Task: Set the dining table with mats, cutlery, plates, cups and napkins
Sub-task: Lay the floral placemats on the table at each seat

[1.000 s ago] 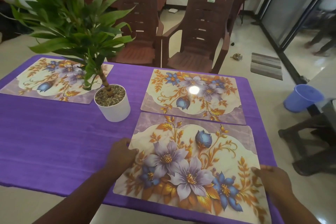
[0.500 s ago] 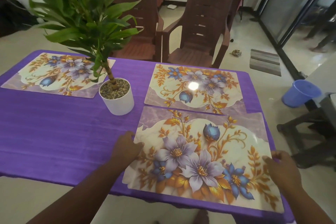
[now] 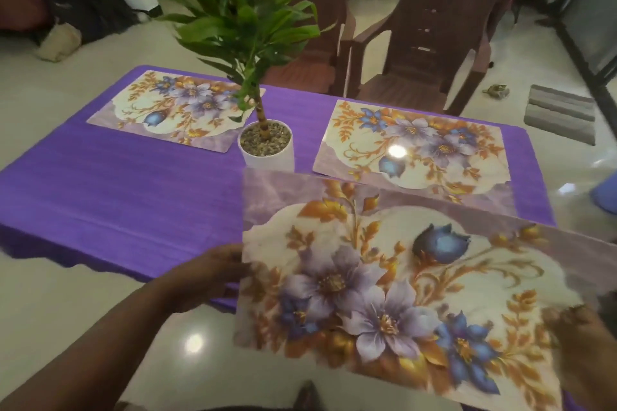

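A floral place mat is lifted off the purple tablecloth, hanging over the table's near edge toward me. My left hand grips its left edge and my right hand grips its right edge. Two more floral mats lie flat on the cloth: one at the far left and one at the far right.
A potted green plant in a white pot stands mid-table, just beyond the lifted mat's far left corner. Two brown plastic chairs stand behind the table. A grey floor mat and a blue bucket are on the right.
The near mat lay on the table under both hands; now it is lifted and pulled toward me, past the table's edge. The view has swung left.
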